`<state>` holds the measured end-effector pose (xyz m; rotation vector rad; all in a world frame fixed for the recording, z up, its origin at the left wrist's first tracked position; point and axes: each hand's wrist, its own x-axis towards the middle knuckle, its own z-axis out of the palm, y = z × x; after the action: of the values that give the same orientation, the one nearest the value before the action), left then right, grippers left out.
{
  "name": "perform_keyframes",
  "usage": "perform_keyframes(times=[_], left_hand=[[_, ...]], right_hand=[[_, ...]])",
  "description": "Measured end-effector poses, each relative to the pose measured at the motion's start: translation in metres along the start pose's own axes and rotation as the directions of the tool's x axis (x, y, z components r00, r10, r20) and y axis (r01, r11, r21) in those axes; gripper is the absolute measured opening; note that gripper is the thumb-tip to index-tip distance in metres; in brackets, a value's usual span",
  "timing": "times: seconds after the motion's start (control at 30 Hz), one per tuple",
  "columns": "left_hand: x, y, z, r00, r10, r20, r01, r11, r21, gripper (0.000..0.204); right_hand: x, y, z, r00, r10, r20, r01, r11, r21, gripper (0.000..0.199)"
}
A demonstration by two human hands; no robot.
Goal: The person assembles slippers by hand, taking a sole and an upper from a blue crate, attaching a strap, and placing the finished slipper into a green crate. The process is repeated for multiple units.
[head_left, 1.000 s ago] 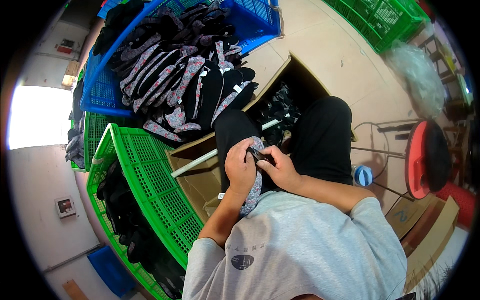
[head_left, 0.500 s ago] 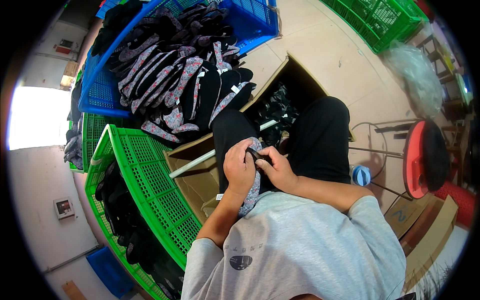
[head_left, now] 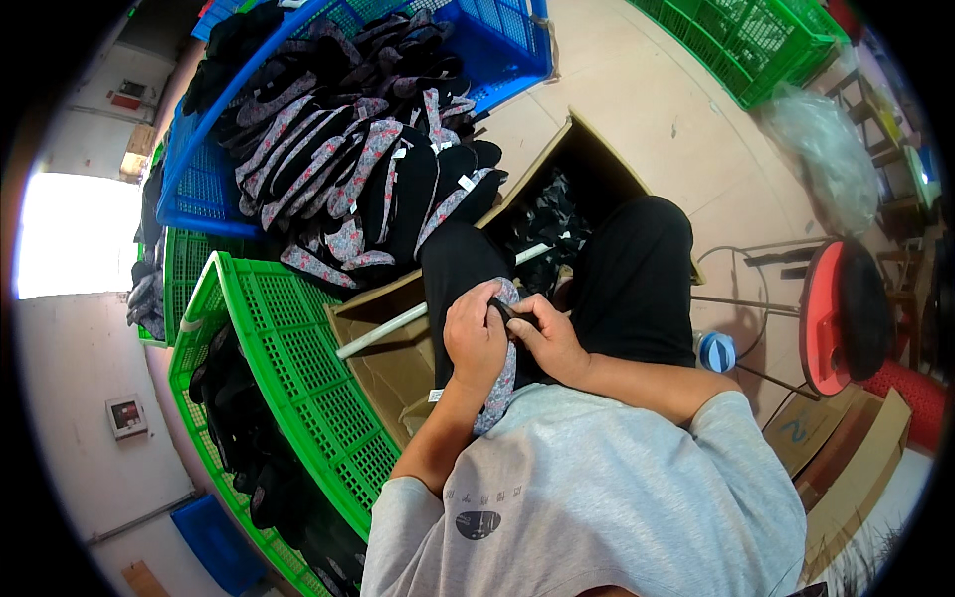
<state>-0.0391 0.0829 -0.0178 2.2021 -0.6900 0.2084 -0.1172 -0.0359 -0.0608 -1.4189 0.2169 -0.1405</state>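
Observation:
Over my left thigh lies a slipper-shaped fabric piece [head_left: 498,400], grey with a small floral print and black parts, a white tag near its side. My left hand [head_left: 476,336] grips its upper end, fingers bent round it and thumb on the black part. From the other side my right hand [head_left: 550,338] pinches the black edge between thumb and forefinger. Both hands almost meet there, so what lies between the fingertips is partly hidden. Between my knees stands an open cardboard box [head_left: 609,149] with small dark scraps [head_left: 549,214] inside.
A blue crate [head_left: 497,75] heaped with similar floral and black pieces [head_left: 373,164] stands ahead to the left. At my left is a green crate [head_left: 298,348] holding black pieces. A white rod [head_left: 383,330] crosses the box. On the right are a red-and-black round stool [head_left: 824,318] and a blue-lidded container [head_left: 716,351].
Almost nothing differs. Both hands stay on the fabric piece at the same spot, with only slight finger movement, and the view has shifted a little.

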Motion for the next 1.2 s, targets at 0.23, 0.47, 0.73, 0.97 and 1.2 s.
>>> perform_keyframes(times=[0.23,0.47,0.73,0.97,1.2], left_hand=[[-0.001,0.000,-0.001,1.000,0.001,-0.006,-0.001,1.000,-0.010,0.027],[-0.001,0.004,-0.005,0.998,-0.061,0.001,0.061,0.998,-0.007,0.040],[-0.003,0.011,-0.007,0.989,-0.127,-0.078,0.133,0.988,0.073,0.079],[-0.002,0.014,-0.010,0.991,0.096,-0.091,-0.072,0.968,0.242,0.080],[-0.007,0.014,-0.015,0.985,0.136,-0.107,-0.101,0.954,0.281,0.087]], right_hand=[[0.006,-0.014,-0.006,0.951,0.297,-0.090,-0.238,0.884,0.402,0.017],[0.023,0.004,-0.020,0.960,0.222,-0.169,-0.175,0.951,0.256,0.045],[0.053,0.034,-0.030,0.917,0.225,-0.331,-0.207,0.974,0.090,0.058],[0.043,-0.005,-0.016,0.976,0.139,-0.169,-0.127,0.989,0.081,0.063],[0.041,0.010,-0.021,0.971,0.195,-0.137,-0.173,0.972,0.159,0.055]])
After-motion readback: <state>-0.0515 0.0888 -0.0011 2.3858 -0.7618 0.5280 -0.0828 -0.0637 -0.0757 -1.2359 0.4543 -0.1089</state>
